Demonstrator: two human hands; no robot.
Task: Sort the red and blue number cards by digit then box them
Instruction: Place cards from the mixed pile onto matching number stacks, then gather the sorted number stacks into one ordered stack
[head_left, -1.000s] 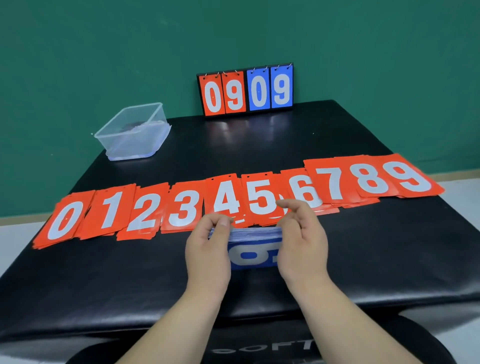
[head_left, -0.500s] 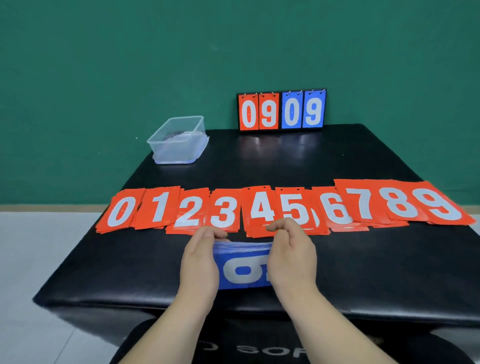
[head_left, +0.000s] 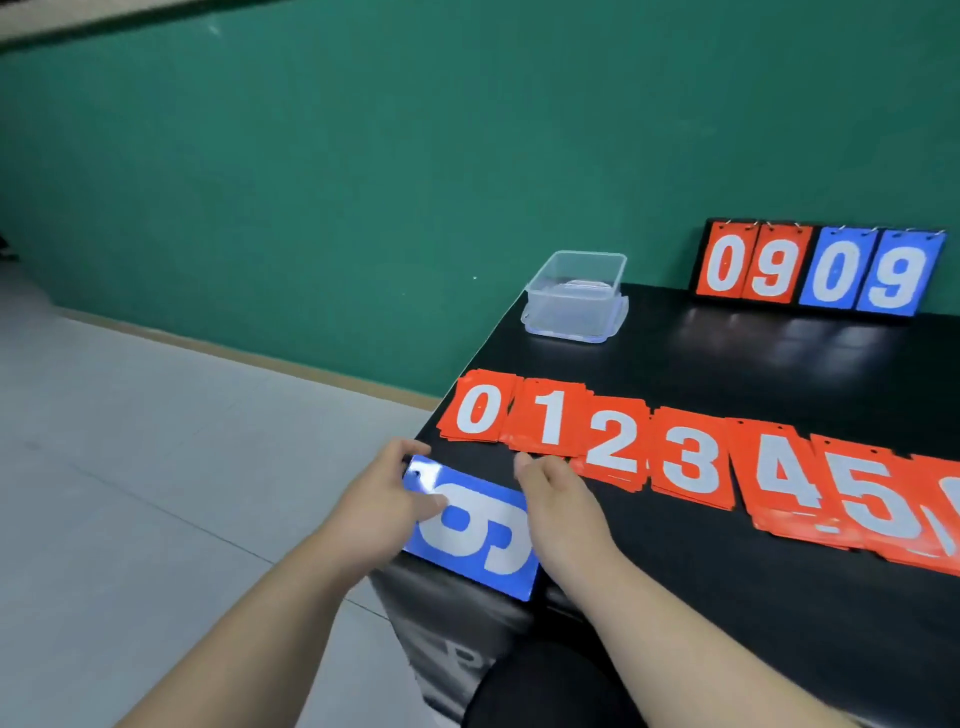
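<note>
Step in hand: I judge that I am squaring up the glossy rectangular blue card stack (head_left: 483, 540) before dealing it out by digit. Its top card shows a large white 9.
Stack position: It lies at the near left corner of the black padded desk (head_left: 753, 374), partly over the edge and just in front of the 0 and 1 piles. I cannot tell whether it rests on the surface or is lifted clear.
Left hand: The left hand (head_left: 376, 509) clamps the left long edge, with the thumb laid across the top card and the fingers curled round the far corner.
Right hand: The right hand (head_left: 561, 509) holds the opposite long edge, fingers bent down along it. The contact under the stack is hidden.
Hand spacing: The hands are apart by the width of the cards, one on each side.
Procedure: Press both edges inward evenly. Bring the stack further onto the desk, because glossy cards near a corner are likely to slide off. Lift one card at a time from the top.
Sort targets: The flat red card piles (head_left: 691, 462) run in a row. Digits 0 to 5 are in view and the row continues out of frame.
Box: The clear plastic box (head_left: 576, 296) stands at the far left of the desk, well apart from both hands. Boxing has not started.
</note>
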